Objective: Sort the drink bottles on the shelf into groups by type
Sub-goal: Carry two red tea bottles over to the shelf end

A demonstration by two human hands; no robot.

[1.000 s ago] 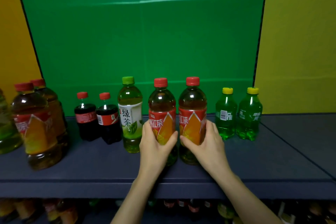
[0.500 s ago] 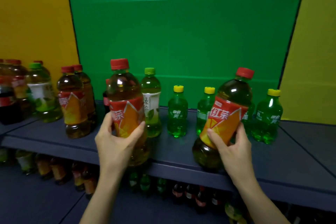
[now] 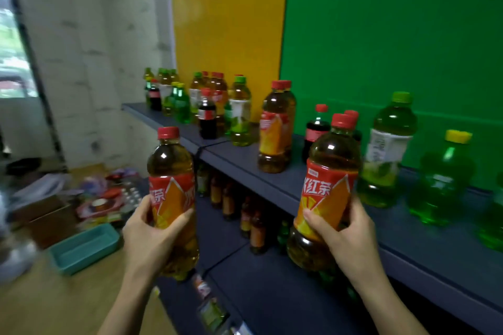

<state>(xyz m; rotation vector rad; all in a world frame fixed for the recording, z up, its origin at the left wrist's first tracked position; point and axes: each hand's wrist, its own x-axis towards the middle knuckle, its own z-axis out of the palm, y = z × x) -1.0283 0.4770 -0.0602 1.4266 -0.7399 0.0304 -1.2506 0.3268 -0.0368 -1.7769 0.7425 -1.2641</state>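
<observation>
My left hand (image 3: pixel 148 232) grips a red-capped iced tea bottle (image 3: pixel 171 171) with a red and orange label, held in the air left of the shelf. My right hand (image 3: pixel 345 236) grips a second iced tea bottle (image 3: pixel 330 174) of the same kind, held in front of the dark blue shelf (image 3: pixel 424 261). On the shelf stand two more iced tea bottles (image 3: pixel 275 130), two small cola bottles (image 3: pixel 315 130), a green tea bottle (image 3: pixel 386 149) and a small green soda bottle (image 3: pixel 443 179). A mixed group of bottles (image 3: pixel 196 100) stands at the shelf's far left end.
A lower shelf (image 3: pixel 272 294) holds several more bottles (image 3: pixel 250 223). On the wooden floor at left lie a teal tray (image 3: pixel 84 249), a cardboard box (image 3: pixel 51 215) and loose packets. Yellow and green panels back the shelf; a white brick wall is at left.
Both hands have lifted the two iced tea bottles off the shelf and carried them leftward. My view has swung left, bringing the shelf's far end and the floor into sight.
</observation>
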